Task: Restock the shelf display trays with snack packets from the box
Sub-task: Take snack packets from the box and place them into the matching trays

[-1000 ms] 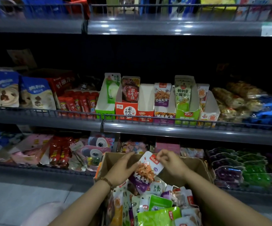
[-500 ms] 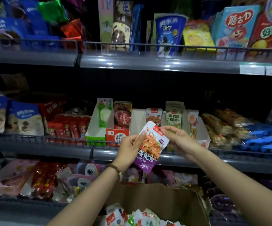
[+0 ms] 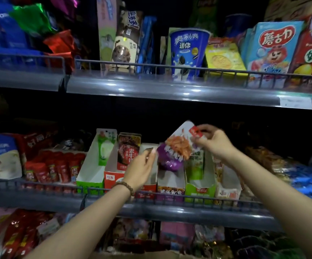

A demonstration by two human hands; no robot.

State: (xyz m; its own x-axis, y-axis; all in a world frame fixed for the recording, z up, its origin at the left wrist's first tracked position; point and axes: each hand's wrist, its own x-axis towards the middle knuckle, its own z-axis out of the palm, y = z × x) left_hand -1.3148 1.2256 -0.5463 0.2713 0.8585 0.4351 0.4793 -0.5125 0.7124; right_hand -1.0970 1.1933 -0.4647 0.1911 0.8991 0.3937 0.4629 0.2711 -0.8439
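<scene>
Our right hand [image 3: 214, 144] pinches the top corner of the snack packet [image 3: 176, 148] by its red label, thumb and fingers clamped on the white upper edge. The packet hangs tilted, top leaning right. It shows an orange food picture in the middle and a purple lower end. That end dips just above the open top of the purple-fronted tray [image 3: 170, 184] on the middle shelf.

Our left hand [image 3: 141, 166] is raised just left of the packet, palm turned towards it and fingers loosely bent. The fingertips [image 3: 152, 151] lie at the packet's lower left edge. Motion blur smears that spot, so we cannot tell whether they pinch the packet, only touch it, or stand just clear. A beaded bracelet [image 3: 126, 186] circles the left wrist.

The trays stand side by side behind the shelf's wire rail [image 3: 188, 200]. From the left there is a green tray [image 3: 89, 181] with a pale green packet upright in it, then a red tray [image 3: 112, 177] holding dark red packets. Next comes a narrow tray partly hidden by our left hand, then the purple-fronted one. Another green tray [image 3: 198, 189] stands to its right, with packets in it.

On the shelf above, a blue cookie cup [image 3: 187, 53] stands behind its own rail. At the bottom edge of the view shows a strip of the cardboard box [image 3: 142, 255].
</scene>
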